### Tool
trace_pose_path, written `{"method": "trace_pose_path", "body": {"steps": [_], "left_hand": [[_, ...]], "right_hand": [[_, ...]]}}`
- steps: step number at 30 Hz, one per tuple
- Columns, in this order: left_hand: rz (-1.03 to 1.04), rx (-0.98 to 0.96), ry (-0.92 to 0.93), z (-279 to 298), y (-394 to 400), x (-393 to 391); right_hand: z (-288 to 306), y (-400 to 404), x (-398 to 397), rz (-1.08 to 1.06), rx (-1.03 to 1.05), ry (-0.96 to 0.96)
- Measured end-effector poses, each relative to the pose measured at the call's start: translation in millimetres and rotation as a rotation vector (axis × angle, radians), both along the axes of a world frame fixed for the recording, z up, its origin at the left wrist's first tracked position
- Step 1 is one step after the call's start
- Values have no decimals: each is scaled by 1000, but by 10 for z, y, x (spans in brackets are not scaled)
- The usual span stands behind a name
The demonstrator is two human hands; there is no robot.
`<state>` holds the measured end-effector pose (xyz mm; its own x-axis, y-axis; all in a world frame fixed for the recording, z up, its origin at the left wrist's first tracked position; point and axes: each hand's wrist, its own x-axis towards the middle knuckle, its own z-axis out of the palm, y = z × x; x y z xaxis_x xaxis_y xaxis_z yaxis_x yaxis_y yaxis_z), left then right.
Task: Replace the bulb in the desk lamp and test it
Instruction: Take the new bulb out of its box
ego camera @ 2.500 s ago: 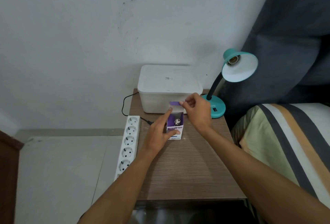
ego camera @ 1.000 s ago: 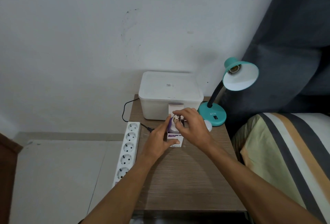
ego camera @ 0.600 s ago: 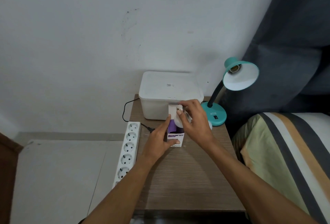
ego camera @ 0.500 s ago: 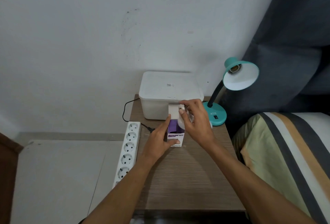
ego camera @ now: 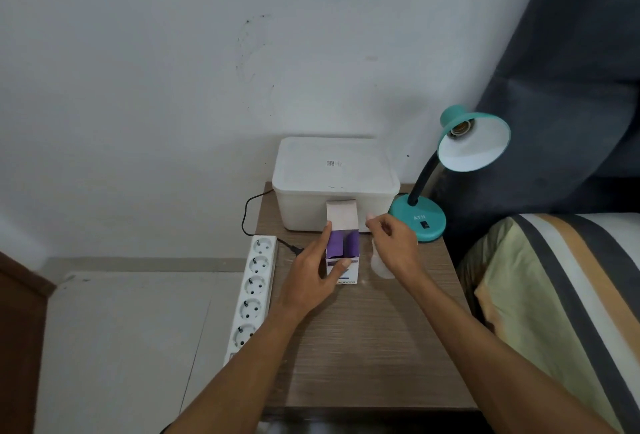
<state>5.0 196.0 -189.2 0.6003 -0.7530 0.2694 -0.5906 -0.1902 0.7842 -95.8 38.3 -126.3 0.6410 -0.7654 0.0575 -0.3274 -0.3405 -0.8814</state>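
My left hand (ego camera: 311, 277) grips a small purple-and-white bulb box (ego camera: 342, 253) standing on the wooden bedside table (ego camera: 363, 336). Its top flap is up and its purple inside shows. Just right of the box, my right hand (ego camera: 394, 243) is closed on a white bulb (ego camera: 380, 264), which shows blurred below the fingers. The teal desk lamp (ego camera: 419, 222) stands at the table's back right. Its shade (ego camera: 474, 146) faces me and its socket (ego camera: 459, 127) is bare.
A white lidded plastic container (ego camera: 334, 174) sits against the wall behind the box. A white power strip (ego camera: 254, 291) lies along the table's left edge with a black cable (ego camera: 246, 215) plugged in. A striped bed (ego camera: 554, 295) and dark curtain (ego camera: 571, 87) are on the right.
My right hand opened the box flap, pulled the white bulb up out of the box and carried it to the right. My left hand kept holding the box.
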Motion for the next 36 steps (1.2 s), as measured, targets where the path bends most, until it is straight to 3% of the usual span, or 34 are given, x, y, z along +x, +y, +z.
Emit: {"method": "trace_pose_path", "body": {"steps": [6,12,21,29,36], "left_hand": [[-20,-20,-27,4,-17,7],[10,-14,123,13,0,-7],[4,-27,204,25,17,-22],[-27,-10,55,-5,21,-30],[-40,-28,63,-33,0,-39]], "right_hand": [[-30,-36,74,83,88,-34],[-20,-67,-4,143,250,-140],[-22,33,-167,241,254,-102],[-100,87,-185,227,162,-79],[-108,63,-161,215,122,-6]]}}
